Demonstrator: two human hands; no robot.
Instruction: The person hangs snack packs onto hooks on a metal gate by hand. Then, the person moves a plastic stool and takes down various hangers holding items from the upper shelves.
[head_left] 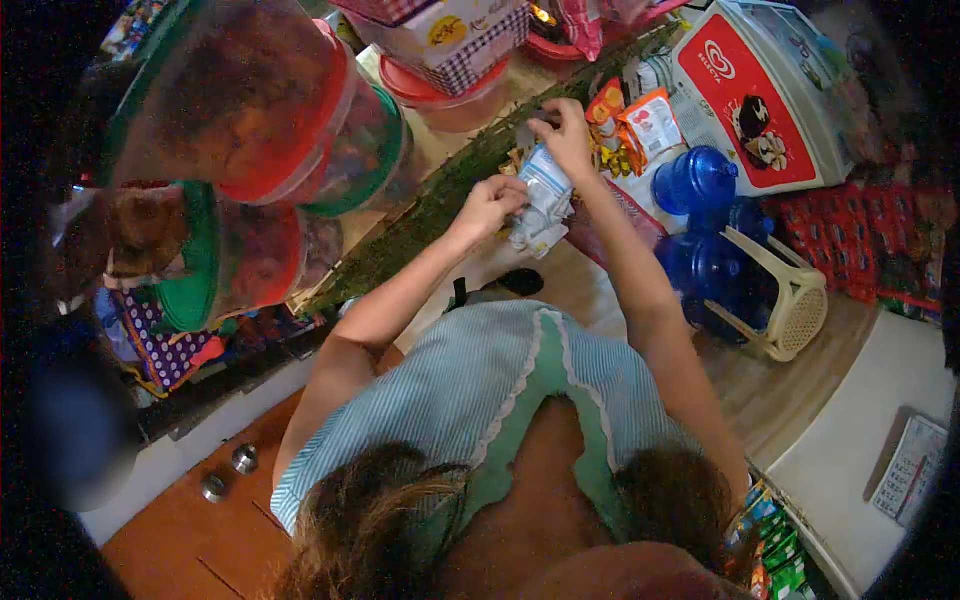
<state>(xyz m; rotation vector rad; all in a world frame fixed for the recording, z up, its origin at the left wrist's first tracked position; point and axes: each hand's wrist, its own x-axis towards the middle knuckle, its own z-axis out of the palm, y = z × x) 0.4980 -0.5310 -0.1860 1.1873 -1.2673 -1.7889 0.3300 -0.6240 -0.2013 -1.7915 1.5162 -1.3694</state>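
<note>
Bundle of white-and-blue plastic sachets (545, 195) between person's two hands, beside long dark-green ledge edge (425, 218). Left hand (488, 208): fingers bent, thumb and fingertips pinching bundle's left edge. Right hand (568, 138): fingers curled at bundle's top end; cannot tell whether pinching. Shiny orange plastic packet (652, 125) just right of right hand; translucent blue plastic water jug (695, 180) near right forearm. Clear round tub with red lid (440, 88) beyond ledge edge.

Sachets (548, 205): shiny, crinkled film, left of the blue jug
Blue jug (690, 180): glossy, translucent plastic
Stool (795, 310): smooth, matt plastic, below the blue jug
Surface edge (400, 225): rough, matt, left of the blue jug
</note>
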